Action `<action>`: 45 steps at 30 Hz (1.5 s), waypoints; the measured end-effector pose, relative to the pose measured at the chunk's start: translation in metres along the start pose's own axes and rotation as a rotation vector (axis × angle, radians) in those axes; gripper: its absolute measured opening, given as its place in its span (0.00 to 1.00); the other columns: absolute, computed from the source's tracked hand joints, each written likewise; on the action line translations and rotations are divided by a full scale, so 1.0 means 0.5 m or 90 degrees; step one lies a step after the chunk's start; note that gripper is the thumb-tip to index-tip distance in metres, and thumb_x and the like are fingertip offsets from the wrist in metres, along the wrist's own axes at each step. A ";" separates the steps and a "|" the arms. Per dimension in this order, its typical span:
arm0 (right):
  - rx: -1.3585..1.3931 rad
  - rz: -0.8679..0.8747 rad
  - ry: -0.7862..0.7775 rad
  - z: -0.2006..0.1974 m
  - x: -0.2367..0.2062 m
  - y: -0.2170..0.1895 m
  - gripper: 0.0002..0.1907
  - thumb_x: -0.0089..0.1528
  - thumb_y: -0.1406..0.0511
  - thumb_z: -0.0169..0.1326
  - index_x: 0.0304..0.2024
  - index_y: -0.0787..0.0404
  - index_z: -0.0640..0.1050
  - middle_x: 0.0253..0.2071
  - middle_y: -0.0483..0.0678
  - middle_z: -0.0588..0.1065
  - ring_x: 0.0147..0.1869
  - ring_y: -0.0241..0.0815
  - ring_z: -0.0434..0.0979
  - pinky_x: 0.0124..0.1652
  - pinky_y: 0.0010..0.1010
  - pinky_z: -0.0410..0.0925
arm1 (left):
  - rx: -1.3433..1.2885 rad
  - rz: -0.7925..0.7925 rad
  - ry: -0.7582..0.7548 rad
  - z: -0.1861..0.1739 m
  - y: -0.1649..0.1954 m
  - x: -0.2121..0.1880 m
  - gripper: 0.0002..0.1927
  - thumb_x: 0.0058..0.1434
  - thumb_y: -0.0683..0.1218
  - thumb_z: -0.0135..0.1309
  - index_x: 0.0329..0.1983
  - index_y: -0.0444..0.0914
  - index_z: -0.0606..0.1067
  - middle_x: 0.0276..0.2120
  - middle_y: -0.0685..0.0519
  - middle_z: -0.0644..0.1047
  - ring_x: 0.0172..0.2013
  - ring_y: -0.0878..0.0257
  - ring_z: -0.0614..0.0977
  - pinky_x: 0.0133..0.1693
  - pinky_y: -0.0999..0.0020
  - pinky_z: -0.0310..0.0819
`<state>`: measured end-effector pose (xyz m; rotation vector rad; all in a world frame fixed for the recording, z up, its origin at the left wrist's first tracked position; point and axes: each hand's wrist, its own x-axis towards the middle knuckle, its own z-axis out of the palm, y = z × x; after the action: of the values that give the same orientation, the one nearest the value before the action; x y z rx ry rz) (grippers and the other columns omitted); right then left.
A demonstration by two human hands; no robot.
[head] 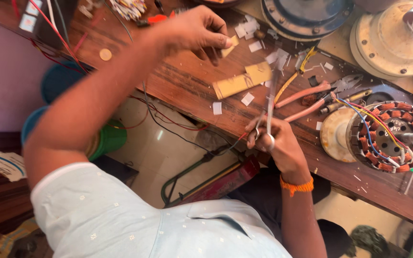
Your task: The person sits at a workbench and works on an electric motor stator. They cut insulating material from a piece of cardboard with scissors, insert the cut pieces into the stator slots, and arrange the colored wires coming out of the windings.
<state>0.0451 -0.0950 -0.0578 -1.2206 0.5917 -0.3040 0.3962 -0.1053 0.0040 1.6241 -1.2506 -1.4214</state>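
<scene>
My left hand (198, 31) reaches over the wooden workbench (182, 83) and pinches a small yellowish paper piece (231, 45) between its fingertips. My right hand (276, 143), with an orange thread on its wrist, grips a pair of metal scissors (269, 107) whose blurred blades point up toward the paper. A longer yellow paper strip (242, 80) lies flat on the bench between the two hands. To the right of my right hand stands a fan stator (390, 136) with copper windings and coloured wires.
Pink-handled pliers (311, 98) lie next to the stator. Small white paper scraps (247, 99) litter the bench. Round motor housings (397, 40) sit at the back right. A green bucket (112, 137) and loose cables are on the floor below the bench edge.
</scene>
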 end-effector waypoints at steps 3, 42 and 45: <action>-0.039 -0.079 0.025 0.022 -0.036 -0.019 0.46 0.48 0.36 0.65 0.52 0.66 0.78 0.37 0.43 0.79 0.35 0.26 0.69 0.34 0.17 0.61 | -0.177 0.107 0.085 0.075 -0.015 -0.030 0.13 0.65 0.52 0.65 0.41 0.38 0.78 0.31 0.57 0.82 0.32 0.71 0.83 0.30 0.76 0.73; 0.056 -0.147 0.103 0.074 -0.422 0.181 0.43 0.46 0.46 0.73 0.53 0.68 0.80 0.36 0.40 0.75 0.39 0.28 0.74 0.40 0.21 0.69 | -0.203 0.262 0.131 0.652 0.016 -0.244 0.12 0.65 0.48 0.64 0.39 0.34 0.81 0.28 0.59 0.79 0.25 0.79 0.76 0.25 0.81 0.72; 0.050 -0.144 0.110 0.072 -0.433 0.188 0.43 0.45 0.45 0.73 0.52 0.68 0.80 0.35 0.40 0.75 0.39 0.28 0.75 0.40 0.21 0.70 | -0.211 0.250 0.127 0.663 0.014 -0.246 0.12 0.64 0.48 0.64 0.39 0.34 0.81 0.27 0.59 0.79 0.24 0.79 0.75 0.24 0.81 0.71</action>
<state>-0.1187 0.0773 -0.0818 -1.1947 0.5847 -0.6221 0.0774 0.0471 -0.0158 1.1860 -1.0792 -1.1206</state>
